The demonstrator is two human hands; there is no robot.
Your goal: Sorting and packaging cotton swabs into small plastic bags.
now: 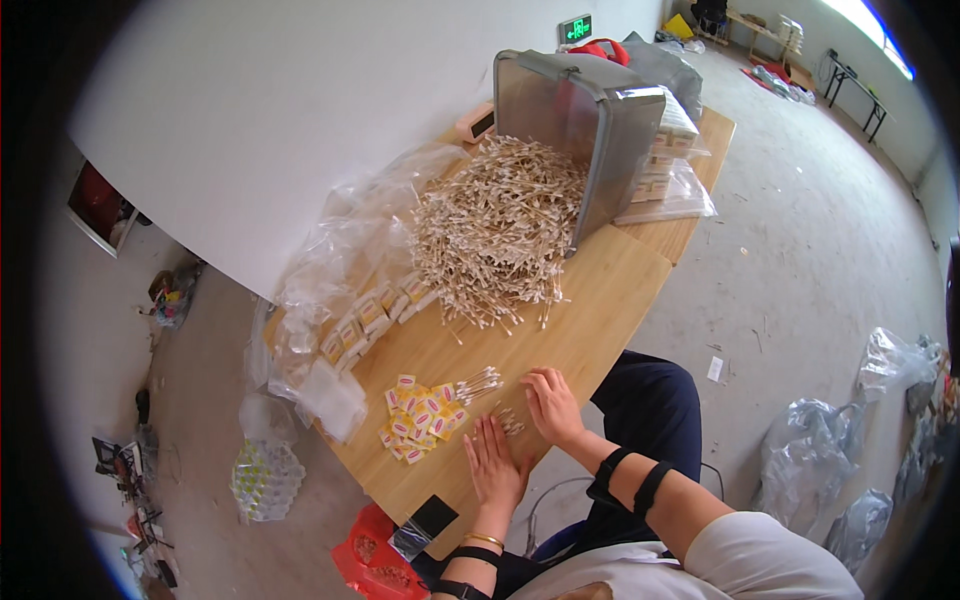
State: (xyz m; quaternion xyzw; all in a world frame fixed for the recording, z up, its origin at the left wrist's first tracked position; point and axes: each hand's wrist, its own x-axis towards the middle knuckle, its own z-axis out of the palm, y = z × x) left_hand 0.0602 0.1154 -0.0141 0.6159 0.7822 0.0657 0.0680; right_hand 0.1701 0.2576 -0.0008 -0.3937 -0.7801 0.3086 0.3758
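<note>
My left hand (493,465) lies on the wooden table (600,290), fingers stretched, against a small group of cotton swabs (510,421). On the other side of that group, my right hand (552,405) rests on the tabletop with its fingers extended and slightly bent. Neither hand visibly grips anything. Just beyond my left fingertips is a small bundle of swabs (478,385), heads pointing right. Left of it are scattered small yellow and white labels (418,420). A big heap of loose cotton swabs (500,230) spreads farther back.
A grey plastic bin (625,150) lies tipped behind the heap. Stacked packs (665,185) stand right of it. Small packed boxes (365,322) and clear plastic bags (345,240) line the left edge. A dark flat item (435,515) and red bag (365,550) are near the front corner.
</note>
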